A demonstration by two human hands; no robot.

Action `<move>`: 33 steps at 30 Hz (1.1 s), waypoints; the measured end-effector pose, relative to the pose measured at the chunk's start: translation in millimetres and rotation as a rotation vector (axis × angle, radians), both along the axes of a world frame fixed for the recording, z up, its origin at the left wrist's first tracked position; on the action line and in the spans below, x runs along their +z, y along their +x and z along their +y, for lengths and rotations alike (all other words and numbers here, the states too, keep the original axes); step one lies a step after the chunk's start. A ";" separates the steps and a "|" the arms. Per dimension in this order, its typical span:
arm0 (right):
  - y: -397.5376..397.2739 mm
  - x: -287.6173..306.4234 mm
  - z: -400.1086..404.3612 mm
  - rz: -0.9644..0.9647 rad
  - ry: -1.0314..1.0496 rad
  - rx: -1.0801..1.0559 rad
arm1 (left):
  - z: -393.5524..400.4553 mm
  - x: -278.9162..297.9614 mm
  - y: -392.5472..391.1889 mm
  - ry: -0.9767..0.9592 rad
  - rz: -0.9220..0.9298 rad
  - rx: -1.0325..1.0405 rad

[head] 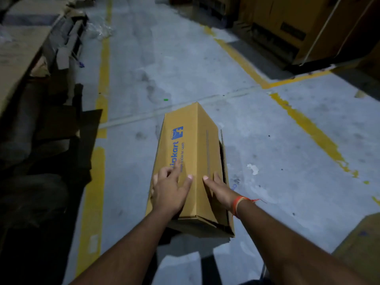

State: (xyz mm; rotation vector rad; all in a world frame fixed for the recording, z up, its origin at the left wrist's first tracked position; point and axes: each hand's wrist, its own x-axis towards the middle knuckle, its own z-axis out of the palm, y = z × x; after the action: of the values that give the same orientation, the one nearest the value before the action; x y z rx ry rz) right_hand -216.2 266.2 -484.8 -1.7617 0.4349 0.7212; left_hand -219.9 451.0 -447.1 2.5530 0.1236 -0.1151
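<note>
A brown cardboard box (197, 140) with blue print lies lengthwise in front of me, one edge turned upward, its near-end flaps loose. My left hand (169, 190) lies on the box's left face with fingers spread and mostly straight, the thumb reaching to the top edge. My right hand (219, 188) presses flat against the right face, thumb on the ridge; an orange thread band circles that wrist. Both hands carry the box from either side near its close end. Whether the box touches the floor I cannot tell.
Grey concrete floor (205, 68) with worn yellow lines. Flattened cardboard and dark sheets are heaped along the left (41, 120). Large yellow-brown cartons (298, 27) stand at the back right. Another carton corner (362, 243) shows at the lower right.
</note>
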 end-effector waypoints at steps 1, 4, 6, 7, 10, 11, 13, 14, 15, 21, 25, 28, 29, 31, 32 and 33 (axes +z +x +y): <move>-2.7 12.0 -6.0 -0.019 0.007 0.003 | 3.2 -5.1 2.1 0.003 0.055 0.048; -12.4 34.3 -18.2 -0.016 0.120 -0.040 | 13.7 -13.4 8.1 -0.172 0.306 0.195; -17.9 39.2 -14.9 -0.060 0.162 -0.024 | 14.5 -12.8 12.1 -0.344 0.374 0.133; -19.8 38.7 -10.9 -0.119 0.135 0.006 | 12.5 -10.7 14.1 -0.365 0.391 0.089; -16.2 32.0 -8.0 -0.241 0.095 0.027 | 2.8 2.9 19.4 -0.277 0.383 0.025; -12.8 33.3 -10.7 -0.269 0.109 0.009 | 0.2 7.5 21.1 -0.236 0.360 0.010; -4.6 37.1 -21.9 -0.319 0.168 -0.043 | -5.4 22.2 22.8 -0.186 0.299 -0.037; -0.2 38.4 -29.3 -0.339 0.204 -0.067 | -9.2 29.3 22.0 -0.172 0.266 -0.066; 3.3 39.7 -36.8 -0.355 0.239 -0.082 | -13.7 35.2 19.7 -0.160 0.238 -0.100; 5.4 19.7 -77.4 -0.229 0.273 -0.264 | -54.0 26.2 3.5 -0.142 0.186 -0.300; -16.0 11.7 -81.1 0.103 -0.086 -0.071 | -81.3 1.1 -10.1 -0.211 0.221 -0.523; -17.5 10.1 -82.1 0.124 -0.198 -0.081 | -94.2 -25.0 -17.7 -0.323 0.487 -0.650; -15.4 8.5 -83.7 0.074 -0.200 -0.105 | -96.4 -33.8 -19.3 -0.298 0.541 -0.684; -11.4 1.2 -89.1 -0.016 -0.280 -0.024 | -96.2 -48.3 -17.9 -0.177 0.555 -0.693; -11.5 -3.7 -91.3 -0.045 -0.370 0.062 | -93.9 -53.7 -14.5 -0.109 0.534 -0.658; -12.0 -9.3 -91.3 -0.053 -0.439 0.120 | -89.8 -58.0 -9.1 -0.042 0.500 -0.606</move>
State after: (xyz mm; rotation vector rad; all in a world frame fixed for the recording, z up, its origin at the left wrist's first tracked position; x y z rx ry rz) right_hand -228.1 174.8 -494.1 -2.2293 0.4810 0.6969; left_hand -229.0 361.2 -505.1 2.3827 -0.4610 -0.9703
